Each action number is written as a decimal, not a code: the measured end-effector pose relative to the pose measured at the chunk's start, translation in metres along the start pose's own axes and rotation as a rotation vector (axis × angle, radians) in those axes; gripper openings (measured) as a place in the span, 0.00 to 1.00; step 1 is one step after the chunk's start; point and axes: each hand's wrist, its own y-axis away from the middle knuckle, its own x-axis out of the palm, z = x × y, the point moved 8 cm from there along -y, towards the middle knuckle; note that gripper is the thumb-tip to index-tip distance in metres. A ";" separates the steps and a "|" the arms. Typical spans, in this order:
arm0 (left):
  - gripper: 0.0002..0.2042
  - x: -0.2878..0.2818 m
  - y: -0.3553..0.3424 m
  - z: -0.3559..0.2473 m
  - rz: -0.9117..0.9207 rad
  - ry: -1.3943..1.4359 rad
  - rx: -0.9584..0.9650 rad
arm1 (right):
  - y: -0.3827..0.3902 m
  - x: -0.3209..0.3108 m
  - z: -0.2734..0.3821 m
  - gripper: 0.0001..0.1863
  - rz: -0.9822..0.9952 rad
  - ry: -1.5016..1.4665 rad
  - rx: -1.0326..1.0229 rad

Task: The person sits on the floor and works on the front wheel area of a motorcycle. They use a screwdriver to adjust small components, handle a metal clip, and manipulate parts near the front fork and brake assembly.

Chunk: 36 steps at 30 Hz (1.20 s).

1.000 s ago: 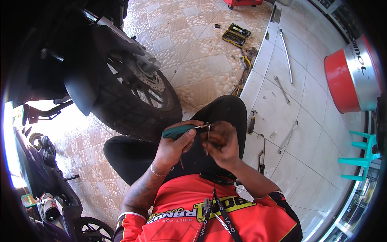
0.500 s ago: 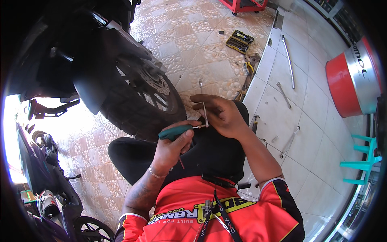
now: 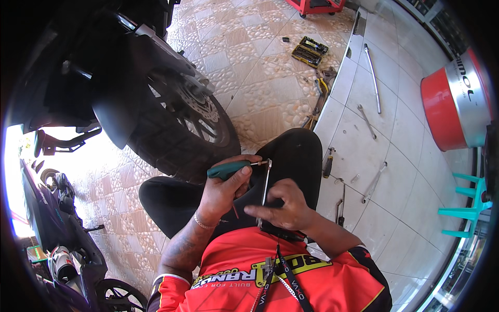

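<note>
My left hand (image 3: 223,190) is closed round a teal-handled tool (image 3: 227,169), its thin metal shaft pointing right above my lap. A slim silver wrench (image 3: 266,183) meets the small fitting at the shaft's tip and extends down toward my waist. My right hand (image 3: 283,208) is curled at the wrench's lower part, thumb across it. A thin reddish piece hangs below my left hand; I cannot make out what it is.
A motorcycle's front tyre (image 3: 156,156) stands left ahead, another motorcycle (image 3: 62,223) lower left. Pliers (image 3: 323,86), a bit case (image 3: 306,54) and several wrenches (image 3: 366,122) lie on the floor. A red-silver drum (image 3: 442,109), teal stool (image 3: 462,205) and red trolley (image 3: 312,8) stand around me.
The wrench has swung from pointing up to pointing down toward me, and my right hand has come down with it. My left hand stays nearly in place with the teal-handled tool.
</note>
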 end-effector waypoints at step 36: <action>0.15 -0.005 -0.005 0.016 -0.056 -0.020 -0.018 | -0.064 -0.055 -0.014 0.20 0.068 0.032 -0.070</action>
